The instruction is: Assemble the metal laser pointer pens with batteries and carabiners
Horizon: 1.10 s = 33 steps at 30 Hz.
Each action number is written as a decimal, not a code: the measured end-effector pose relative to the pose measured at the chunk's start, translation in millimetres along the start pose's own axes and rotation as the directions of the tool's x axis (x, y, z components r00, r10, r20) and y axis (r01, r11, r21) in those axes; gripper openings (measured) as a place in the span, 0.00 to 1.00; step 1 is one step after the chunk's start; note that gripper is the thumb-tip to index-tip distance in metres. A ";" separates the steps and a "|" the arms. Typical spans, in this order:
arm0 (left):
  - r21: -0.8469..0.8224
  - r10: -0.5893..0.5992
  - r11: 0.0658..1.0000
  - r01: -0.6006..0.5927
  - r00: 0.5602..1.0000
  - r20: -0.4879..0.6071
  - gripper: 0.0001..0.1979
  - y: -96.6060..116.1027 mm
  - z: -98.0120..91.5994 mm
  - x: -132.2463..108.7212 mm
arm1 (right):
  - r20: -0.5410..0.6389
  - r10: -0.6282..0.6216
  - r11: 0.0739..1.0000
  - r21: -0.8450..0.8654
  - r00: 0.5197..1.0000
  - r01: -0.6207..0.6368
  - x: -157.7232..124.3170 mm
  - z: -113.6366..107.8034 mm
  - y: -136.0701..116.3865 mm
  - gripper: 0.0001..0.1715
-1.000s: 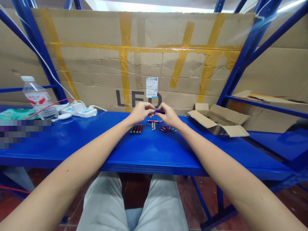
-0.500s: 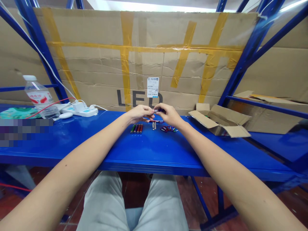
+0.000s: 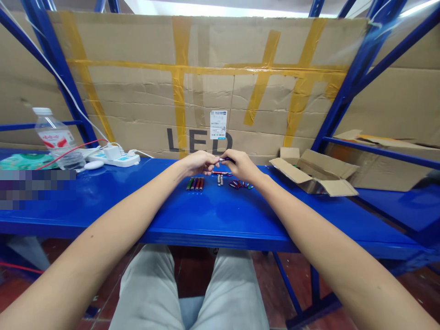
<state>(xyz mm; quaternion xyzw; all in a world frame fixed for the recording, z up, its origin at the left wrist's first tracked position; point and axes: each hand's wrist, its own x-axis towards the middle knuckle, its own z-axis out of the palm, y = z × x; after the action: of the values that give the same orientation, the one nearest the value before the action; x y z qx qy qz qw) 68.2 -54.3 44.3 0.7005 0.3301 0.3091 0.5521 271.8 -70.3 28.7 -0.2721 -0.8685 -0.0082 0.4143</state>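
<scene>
My left hand (image 3: 199, 163) and my right hand (image 3: 241, 166) meet above the blue steel shelf top (image 3: 213, 215). Together they pinch a small purple metal cylinder (image 3: 227, 160), with its silver end at my left fingertips and its body partly hidden by my right fingers. Just below my hands lie a red and silver slim tube (image 3: 222, 173) and a small stack of silver parts (image 3: 220, 180). Several coloured metal tubes (image 3: 195, 184) sit side by side to the left, and several small carabiner clips (image 3: 239, 184) lie to the right.
An open cardboard box (image 3: 314, 176) stands right of my hands. A power strip (image 3: 115, 159) with a charger and a plastic water bottle (image 3: 57, 138) stand at the far left. Blue shelf uprights and taped cardboard rise behind.
My hands have drawn slightly closer and lower, and less of the purple cylinder shows between my fingers. The items on the shelf have not moved.
</scene>
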 end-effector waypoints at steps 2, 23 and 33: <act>0.111 0.072 0.991 -0.071 0.997 -0.012 0.13 -1.4 1.9 -0.9 | 0.021 0.010 1.000 -0.012 1.000 -0.009 -0.4 -1.6 -0.3 0.06; 0.868 0.597 0.253 -0.427 0.775 0.208 0.11 -1.9 4.3 -5.2 | 0.165 0.247 0.935 0.220 0.955 -0.280 -0.4 -4.4 4.1 0.15; 0.899 0.597 0.165 -0.406 0.767 0.237 0.11 -3.7 4.1 -4.0 | 0.204 0.266 0.904 0.286 0.942 -0.317 0.3 -12.0 -1.4 0.11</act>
<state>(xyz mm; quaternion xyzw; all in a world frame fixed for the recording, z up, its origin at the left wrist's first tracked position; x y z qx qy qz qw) 68.6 -59.2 39.5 0.9203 0.2379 0.2938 -0.1009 279.6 -74.3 37.1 -0.3296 -0.8382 0.2144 0.3779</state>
